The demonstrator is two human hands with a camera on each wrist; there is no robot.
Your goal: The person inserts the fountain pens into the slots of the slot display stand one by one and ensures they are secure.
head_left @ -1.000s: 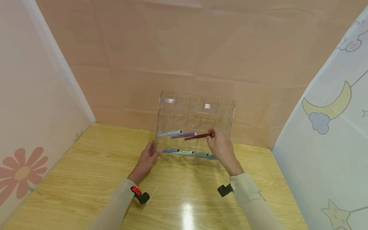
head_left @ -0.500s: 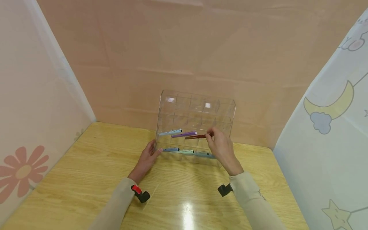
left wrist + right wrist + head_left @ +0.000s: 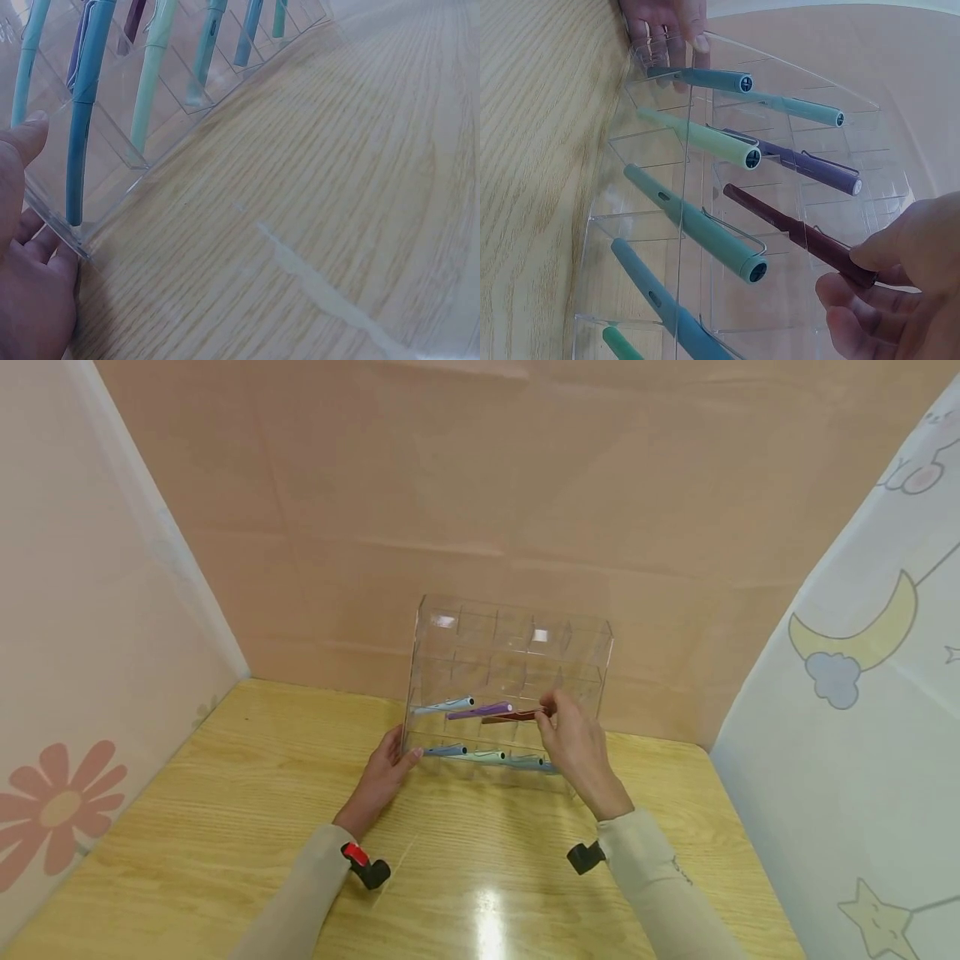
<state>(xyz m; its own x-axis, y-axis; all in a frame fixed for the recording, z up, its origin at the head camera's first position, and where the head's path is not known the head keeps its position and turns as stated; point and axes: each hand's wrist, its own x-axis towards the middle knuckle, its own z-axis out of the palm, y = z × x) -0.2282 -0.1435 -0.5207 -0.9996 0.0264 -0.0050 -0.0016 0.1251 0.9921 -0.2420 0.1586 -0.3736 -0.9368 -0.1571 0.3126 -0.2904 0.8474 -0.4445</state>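
Note:
A clear acrylic pen rack [image 3: 414, 664] with stepped rows of compartments stands tilted back on the table. At its lower left edge my left hand [image 3: 381, 774] grips the side, thumb in front and fingers behind. My right hand [image 3: 576, 739] pinches the capped end of a dark red pen [image 3: 787, 225] between thumb and fingers; its other end lies in a compartment of the second row up. Beside it in that row rest a purple pen [image 3: 814, 166] and a light blue pen [image 3: 795, 106]. The bottom row holds a blue pen [image 3: 84, 112], a mint pen [image 3: 705, 139] and several others.
The rack stands on a wood-grain table [image 3: 480, 860] near a plain tan backdrop [image 3: 480, 485]. Patterned white panels border the left and right sides. Dividers [image 3: 649, 216] separate the compartments, and the upper rows hold no pens.
The dark red pen's capped end has lowered slightly, and my right fingers now cover more of it. My left hand and the rack stay in place.

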